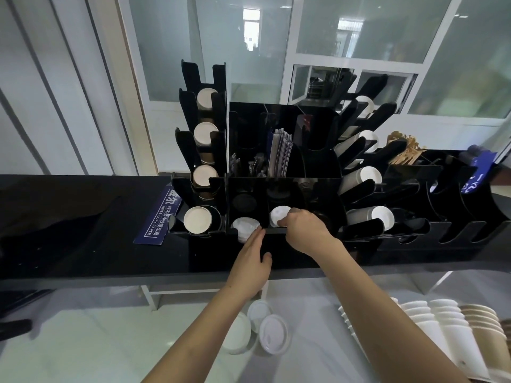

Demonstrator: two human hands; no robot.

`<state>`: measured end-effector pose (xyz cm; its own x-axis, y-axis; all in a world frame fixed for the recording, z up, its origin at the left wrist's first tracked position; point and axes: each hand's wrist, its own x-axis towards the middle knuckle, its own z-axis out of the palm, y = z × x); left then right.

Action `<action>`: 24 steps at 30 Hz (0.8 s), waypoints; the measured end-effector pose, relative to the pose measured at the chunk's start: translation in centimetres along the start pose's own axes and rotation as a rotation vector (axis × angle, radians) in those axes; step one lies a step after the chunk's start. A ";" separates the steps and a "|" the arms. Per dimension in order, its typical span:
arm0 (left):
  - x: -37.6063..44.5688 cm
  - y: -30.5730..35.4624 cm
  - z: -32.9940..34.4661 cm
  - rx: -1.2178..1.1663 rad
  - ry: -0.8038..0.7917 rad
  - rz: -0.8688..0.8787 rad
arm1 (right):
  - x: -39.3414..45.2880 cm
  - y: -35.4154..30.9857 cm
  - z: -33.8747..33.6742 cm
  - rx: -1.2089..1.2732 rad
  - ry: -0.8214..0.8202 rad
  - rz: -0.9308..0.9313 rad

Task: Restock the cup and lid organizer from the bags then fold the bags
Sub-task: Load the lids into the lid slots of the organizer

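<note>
A black cup and lid organizer (284, 167) stands on a dark counter. My right hand (305, 230) grips a stack of white lids (279, 214) set in the front middle compartment. My left hand (253, 257) lies flat with straight fingers against the organizer's front edge, touching another stack of white lids (243, 226) in the front left compartment. Paper cups (197, 219) fill the tilted slots on the left column, and white-lidded cups (370, 215) lie in the right slots. Below the counter, loose white lids (272, 334) and rows of stacked paper cups (453, 324) lie on a white surface.
A blue copy-paper wrapper (160, 217) lies left of the organizer. A second black rack (442, 205) stands to the right with wooden stirrers (403, 152) and a blue item (478, 167). Sachets (280, 153) stand in the upper middle bin. Glass partitions rise behind.
</note>
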<state>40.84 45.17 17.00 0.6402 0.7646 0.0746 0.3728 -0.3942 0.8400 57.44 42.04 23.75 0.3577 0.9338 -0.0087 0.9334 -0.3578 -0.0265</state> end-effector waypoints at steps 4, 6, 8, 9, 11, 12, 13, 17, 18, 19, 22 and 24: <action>0.0 -0.1 -0.2 -0.010 -0.002 0.000 | -0.3 0.1 -0.2 0.032 -0.006 -0.006; -0.1 0.0 -0.2 -0.013 -0.003 -0.002 | -0.5 0.2 -0.3 0.041 -0.006 -0.017; -0.2 0.1 -0.3 -0.024 -0.002 -0.005 | -0.7 0.3 -0.3 0.048 -0.011 -0.032; -0.3 0.1 -0.3 -0.031 -0.001 -0.006 | -0.9 0.4 -0.3 0.060 -0.012 -0.039; -0.7 0.2 -0.4 -0.055 0.006 -0.009 | -1.2 0.7 -0.2 0.103 -0.003 -0.040; -1.0 0.1 -0.4 -0.069 0.011 -0.012 | -1.3 0.8 -0.1 0.136 0.017 -0.031; -1.2 0.0 -0.4 -0.081 0.016 -0.015 | -1.6 0.9 0.0 0.184 0.050 -0.014; -2.8 -0.9 -0.2 -0.114 0.082 -0.009 | -3.6 0.4 1.9 0.360 0.345 -0.073; -3.4 -1.2 -0.1 -0.121 0.108 -0.011 | -4.3 0.2 2.7 0.381 0.442 -0.121; -4.2 -1.6 0.1 -0.125 0.135 -0.017 | -5.2 0.0 3.5 0.405 0.531 -0.161; -6.7 -3.7 0.6 -0.118 0.202 -0.052 | -8.2 -0.8 6.7 0.516 0.667 -0.208; -8.2 -5.6 1.2 -0.079 0.235 -0.080 | -10.2 -1.5 9.6 0.587 0.633 -0.183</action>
<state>34.36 40.50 11.06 0.4338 0.8928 0.1212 0.3567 -0.2937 0.8868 52.11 33.07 14.29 0.3149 0.7381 0.5967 0.8749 0.0179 -0.4839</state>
